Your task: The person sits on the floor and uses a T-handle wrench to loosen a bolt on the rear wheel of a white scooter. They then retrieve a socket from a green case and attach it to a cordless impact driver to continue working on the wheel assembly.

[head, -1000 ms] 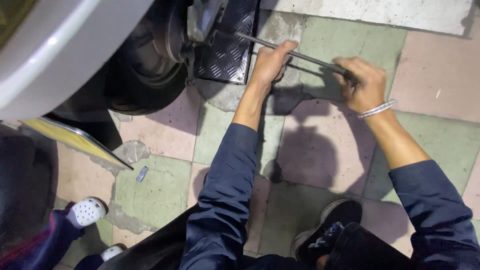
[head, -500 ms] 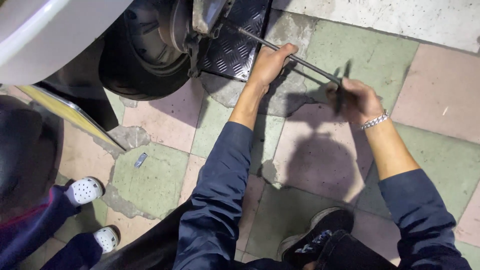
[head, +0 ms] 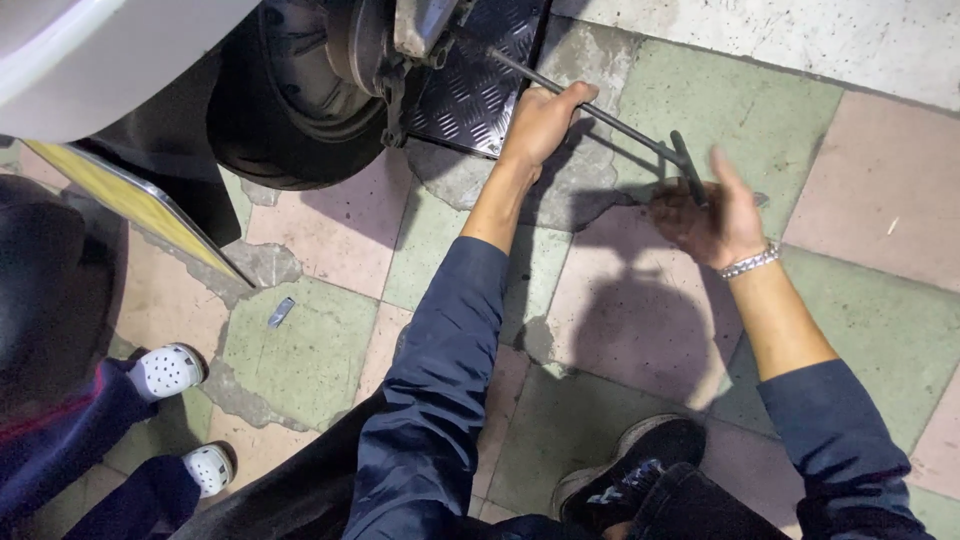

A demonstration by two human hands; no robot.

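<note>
A long dark T-handle wrench runs from the wheel hub of a raised vehicle out to the right. My left hand is closed around its shaft near the hub end. My right hand, with a silver bracelet on the wrist, is at the crossbar. The bar lies between the raised thumb and loosely spread fingers, and the hand is blurred. Both my sleeves are dark blue.
A black tyre and white bodywork fill the top left, over a black ribbed metal plate. A yellow plate hangs at the left. Another person's white clogs stand at the bottom left. A small metal piece lies on the cracked tiles, and my black shoe is below.
My right hand has loosened from a closed grip on the crossbar and dropped slightly, with the handle turned. My left hand stays on the shaft. The view has shifted a little.
</note>
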